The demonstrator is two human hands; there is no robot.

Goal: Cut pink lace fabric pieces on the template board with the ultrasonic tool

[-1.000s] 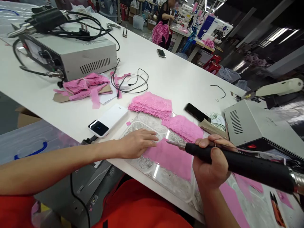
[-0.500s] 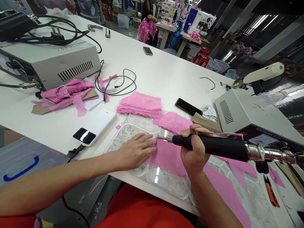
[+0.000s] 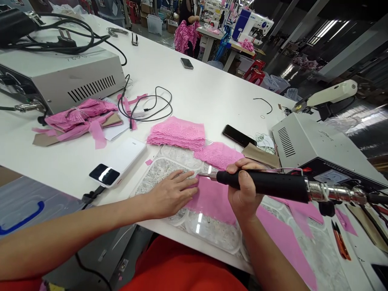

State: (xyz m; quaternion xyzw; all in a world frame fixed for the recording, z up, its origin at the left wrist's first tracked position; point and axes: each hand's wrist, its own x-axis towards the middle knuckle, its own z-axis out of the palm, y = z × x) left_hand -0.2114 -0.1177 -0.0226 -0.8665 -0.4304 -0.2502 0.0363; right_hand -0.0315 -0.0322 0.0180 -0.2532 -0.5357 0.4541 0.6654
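Observation:
My left hand (image 3: 172, 193) lies flat with fingers stretched out, pressing the left edge of a pink fabric piece (image 3: 212, 200) on a clear plastic template (image 3: 163, 167). My right hand (image 3: 244, 190) is wrapped round a black handheld tool (image 3: 266, 184) with a metal tip. The tip points left and sits just beside my left fingertips, at the fabric's upper edge. A stack of pink lace pieces (image 3: 177, 135) and another lace piece (image 3: 218, 154) lie just beyond.
Two grey control boxes stand on the white table, one at far left (image 3: 60, 81), one at right (image 3: 312, 145). A white power bank (image 3: 118, 161), a black phone (image 3: 238, 136), cables (image 3: 145, 107) and pink scraps (image 3: 79, 119) lie around. Another person works at sewing tables far back.
My right hand has brought the tool leftwards and lower, so its tip now sits beside my left fingertips. The left hand has stayed flat on the fabric. The view has shifted.

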